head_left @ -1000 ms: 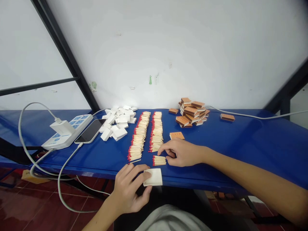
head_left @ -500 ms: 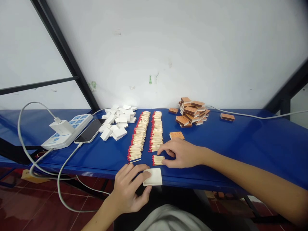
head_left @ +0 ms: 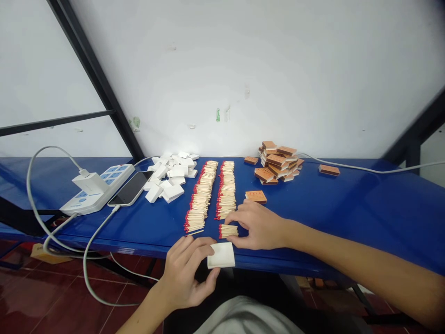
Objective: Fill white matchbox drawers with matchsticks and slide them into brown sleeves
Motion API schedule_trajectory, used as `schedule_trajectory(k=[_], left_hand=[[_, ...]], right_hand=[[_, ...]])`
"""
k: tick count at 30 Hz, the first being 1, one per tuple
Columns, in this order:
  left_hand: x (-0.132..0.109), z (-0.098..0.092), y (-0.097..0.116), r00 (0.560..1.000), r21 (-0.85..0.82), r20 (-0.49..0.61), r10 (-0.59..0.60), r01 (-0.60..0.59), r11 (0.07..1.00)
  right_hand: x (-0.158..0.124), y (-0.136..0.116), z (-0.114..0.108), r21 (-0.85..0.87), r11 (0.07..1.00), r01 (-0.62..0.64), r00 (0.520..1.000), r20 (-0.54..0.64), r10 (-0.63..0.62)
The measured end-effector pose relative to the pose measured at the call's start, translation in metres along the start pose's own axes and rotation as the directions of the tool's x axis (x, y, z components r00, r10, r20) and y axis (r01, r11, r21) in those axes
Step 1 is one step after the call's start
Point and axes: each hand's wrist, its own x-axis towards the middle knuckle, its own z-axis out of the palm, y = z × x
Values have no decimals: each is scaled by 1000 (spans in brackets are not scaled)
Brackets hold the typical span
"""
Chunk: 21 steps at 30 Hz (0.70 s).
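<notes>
My left hand [head_left: 187, 271] grips a small white matchbox tray [head_left: 221, 255] at the near edge of the blue table [head_left: 347, 208]. My right hand [head_left: 259, 225] rests on the table with its fingers closing round a small bundle of red-tipped matches [head_left: 227, 230], thumb under and forefinger over it. Just beyond the bundle lie two long rows of matches [head_left: 213, 192]. An orange matchbox sleeve [head_left: 256, 196] lies flat right behind my right hand.
A heap of white trays [head_left: 170, 176] sits left of the match rows, a pile of orange sleeves [head_left: 277, 162] at the back right. A phone [head_left: 130, 189], a power strip [head_left: 93, 188] with a charger and cables occupy the left end. White wall behind.
My right hand has slid a little left and closed more tightly round the small bundle of matches. The left hand and its tray have barely moved.
</notes>
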Motion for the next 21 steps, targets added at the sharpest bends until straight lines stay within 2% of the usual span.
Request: schedule_trajectory(k=[3,8,13,21], left_hand=[[-1,1,-1,1000,-12,2,-9,9,1000],[-1,1,-1,1000,-15,3,-1,1,1000],[0,1,0,1000,-12,3,-1,1,1000],[-1,1,-1,1000,-15,4,6,-6,1000]], right_hand=[[-1,0,4,-24,1000,-6,1000,-3,6],[-2,-1,3,-34,996,-82,996,14,83],[0,-3,-1,33,997,-76,997,32,75],[1,-2,-2,19,997,-77,997,-2,77]])
